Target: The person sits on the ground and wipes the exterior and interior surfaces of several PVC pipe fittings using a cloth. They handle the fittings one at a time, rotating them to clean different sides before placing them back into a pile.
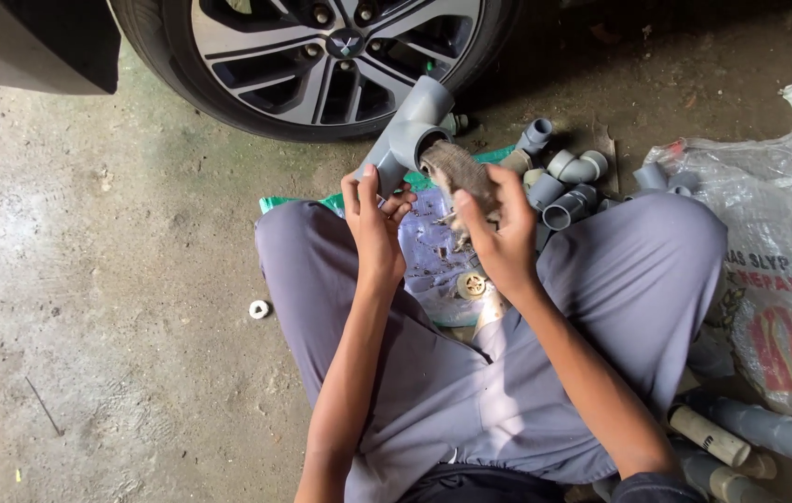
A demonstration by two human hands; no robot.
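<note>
I sit cross-legged in grey trousers on a concrete floor. My left hand (373, 222) grips the lower end of a grey plastic tee pipe fitting (412, 133) and holds it up in front of me. My right hand (498, 233) holds a brown-grey rag (462, 173), and its tip is pushed against the side opening of the fitting. Below my hands a sheet of plastic (433, 256) lies on my lap with a small round cap (472, 285) on it.
Several grey elbow and coupling fittings (565, 183) lie piled just beyond my right knee. A car wheel (321, 56) stands close behind. A white printed sack (778, 251) lies at the right, with pipe lengths (740, 438) below it. A small white ring (259, 308) rests on the floor.
</note>
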